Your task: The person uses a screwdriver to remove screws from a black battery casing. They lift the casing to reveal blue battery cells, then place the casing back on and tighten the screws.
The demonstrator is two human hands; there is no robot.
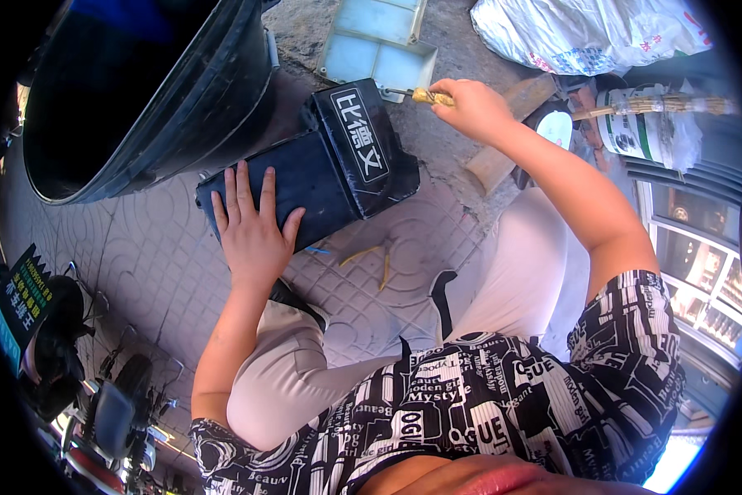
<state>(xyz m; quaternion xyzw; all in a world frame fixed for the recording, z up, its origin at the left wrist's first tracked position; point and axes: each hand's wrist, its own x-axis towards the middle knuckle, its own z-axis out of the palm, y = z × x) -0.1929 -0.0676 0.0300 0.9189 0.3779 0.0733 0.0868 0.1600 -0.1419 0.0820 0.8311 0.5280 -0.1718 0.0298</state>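
A dark blue and black box-shaped battery case point(338, 157) lies tilted on the patterned pavement. My left hand point(254, 227) rests flat on its blue side, fingers spread, pressing it down. My right hand point(472, 107) is shut on a screwdriver with a yellow handle point(431, 96); its thin metal shaft points left to the black top corner of the case. I am crouched over it, knees in light trousers below the case.
A big black tub point(164, 91) stands at the upper left. A pale plastic tray point(376, 41) lies behind the case, a white sack point(585, 33) at the upper right. A wooden block point(503, 161), a white bucket with a broom point(651, 124), yellow strips point(375, 260), parked scooters point(82, 396).
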